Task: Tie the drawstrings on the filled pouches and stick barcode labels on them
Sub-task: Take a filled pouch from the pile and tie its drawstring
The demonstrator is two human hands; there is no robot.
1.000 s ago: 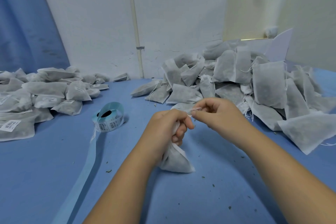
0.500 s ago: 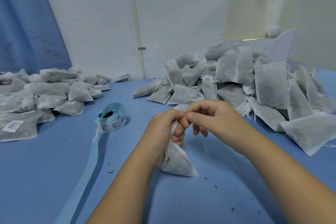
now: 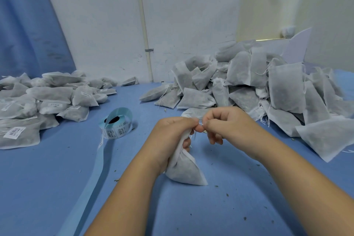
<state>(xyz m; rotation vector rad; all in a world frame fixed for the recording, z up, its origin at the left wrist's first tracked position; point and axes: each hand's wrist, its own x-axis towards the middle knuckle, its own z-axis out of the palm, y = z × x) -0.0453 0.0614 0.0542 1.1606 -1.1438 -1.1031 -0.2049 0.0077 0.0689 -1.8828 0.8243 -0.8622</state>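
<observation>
Neck of the pouch (image 3: 183, 170) hidden inside the left hand (image 3: 170, 136); drawstring (image 3: 200, 124) shows only as a pale sliver at the pinch of the right hand (image 3: 228, 126), knotted or not cannot be told. Print on the label roll (image 3: 116, 124) and on the labelled pouches (image 3: 47, 97) at left too small to read; that pile cut by the left edge, the unlabelled pile (image 3: 277, 86) by the right edge, the backing strip (image 3: 92, 174) by the bottom edge. Upper right of the frame a pale blur.

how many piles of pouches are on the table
2: a labelled pile on the left, an unlabelled pile on the right. A single pouch is gripped by the left hand.
</observation>
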